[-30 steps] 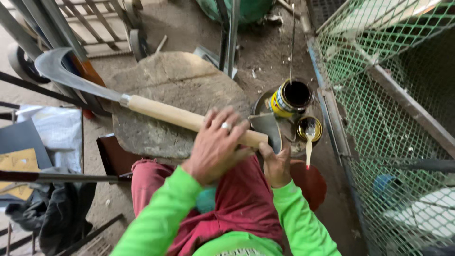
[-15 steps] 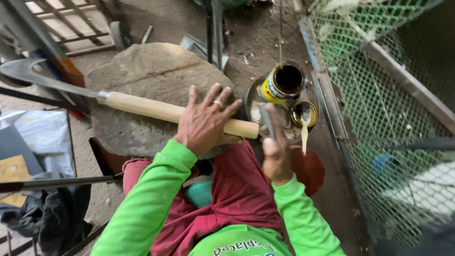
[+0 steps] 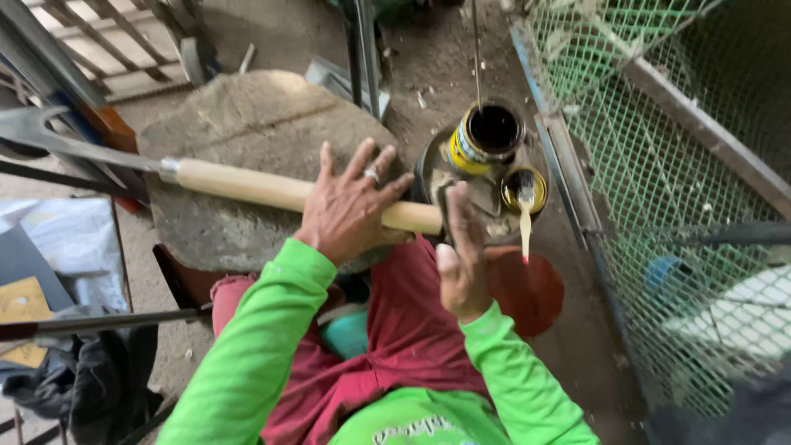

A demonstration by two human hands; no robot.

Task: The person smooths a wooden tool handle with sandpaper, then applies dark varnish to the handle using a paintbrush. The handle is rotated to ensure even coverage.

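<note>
The fingers (image 3: 375, 161) of the left hand (image 3: 350, 206) are spread and pressed flat over the pale wooden handle (image 3: 272, 188), pinning it rather than gripping it, so that it lies steady across the rough flat stone (image 3: 247, 132). The right hand (image 3: 463, 255) is raised just beside the handle's near end, fingers straight and loosely together, closed on nothing that can be seen; a grey smear or pad at the fingertips is too unclear to name. The handle runs left into a metal ferrule and a dark curved blade (image 3: 49, 136), whose tip is cut off at the frame edge. Just beyond the right hand stand an open yellow tin (image 3: 486, 136) of dark liquid and a smaller open tin (image 3: 525, 189) with a pale-handled brush (image 3: 525, 222) resting in it. To work the handle well, the left palm should hold firm pressure so the round wood does not roll on the stone, and the tins should be kept well clear of the elbow. The green mesh fence (image 3: 659, 165) fills the right side; what lies behind it is hard to make out.
</note>
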